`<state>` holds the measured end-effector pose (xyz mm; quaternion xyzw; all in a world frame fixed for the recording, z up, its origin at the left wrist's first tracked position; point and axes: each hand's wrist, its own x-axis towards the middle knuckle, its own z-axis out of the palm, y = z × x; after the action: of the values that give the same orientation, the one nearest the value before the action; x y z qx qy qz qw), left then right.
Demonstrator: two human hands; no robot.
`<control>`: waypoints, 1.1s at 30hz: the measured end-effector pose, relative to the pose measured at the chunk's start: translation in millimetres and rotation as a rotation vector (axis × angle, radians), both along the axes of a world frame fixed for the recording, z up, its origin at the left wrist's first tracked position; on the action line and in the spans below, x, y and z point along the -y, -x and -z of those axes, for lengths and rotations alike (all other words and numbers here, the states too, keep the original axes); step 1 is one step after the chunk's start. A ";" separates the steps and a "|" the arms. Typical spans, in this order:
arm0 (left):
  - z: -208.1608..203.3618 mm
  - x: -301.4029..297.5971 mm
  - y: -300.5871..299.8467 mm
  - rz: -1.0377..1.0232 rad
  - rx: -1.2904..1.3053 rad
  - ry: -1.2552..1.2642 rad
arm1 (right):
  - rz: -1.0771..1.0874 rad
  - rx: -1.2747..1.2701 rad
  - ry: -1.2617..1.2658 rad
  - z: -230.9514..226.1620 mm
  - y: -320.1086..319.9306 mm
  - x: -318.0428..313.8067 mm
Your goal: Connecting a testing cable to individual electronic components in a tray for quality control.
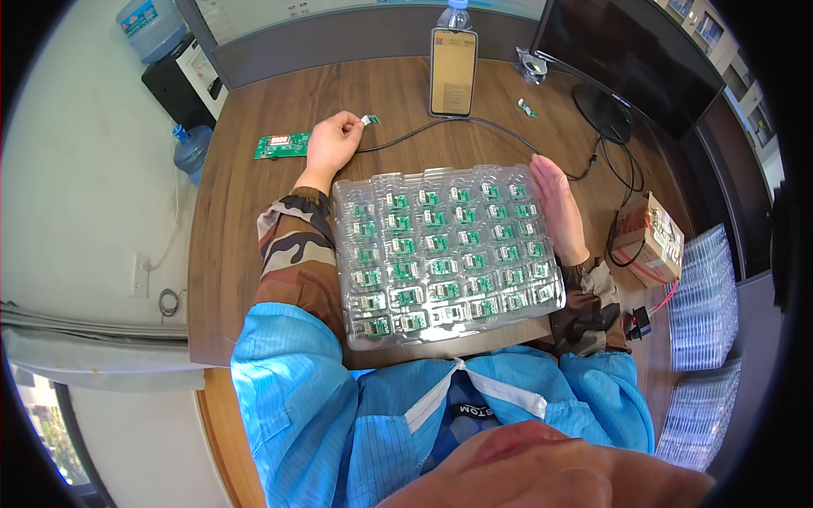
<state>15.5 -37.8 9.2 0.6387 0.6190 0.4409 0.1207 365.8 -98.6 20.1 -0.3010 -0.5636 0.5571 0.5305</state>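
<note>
In the head view, the clear plastic tray, filled with rows of small green circuit boards, lies on the wooden table, its near edge close to the person's chest. Wood shows left of the tray and in a strip beyond it, up to a black cable. A carton stands to its right. The left hand is beyond the tray's far left corner, fingers curled, thumb and index finger pinching a small board piece; a larger green board lies just beside the wrist. The right hand is open, fingers straight and together, resting along the tray's right edge.
</note>
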 end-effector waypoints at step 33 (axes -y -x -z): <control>-2.7 -2.7 1.8 -0.001 -0.102 0.041 | 0.024 0.158 0.205 -0.3 -2.7 2.6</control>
<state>13.7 -35.1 11.9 0.6575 0.6333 0.3953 0.1019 368.5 -101.2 20.5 -0.4032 -0.5403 0.5799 0.4574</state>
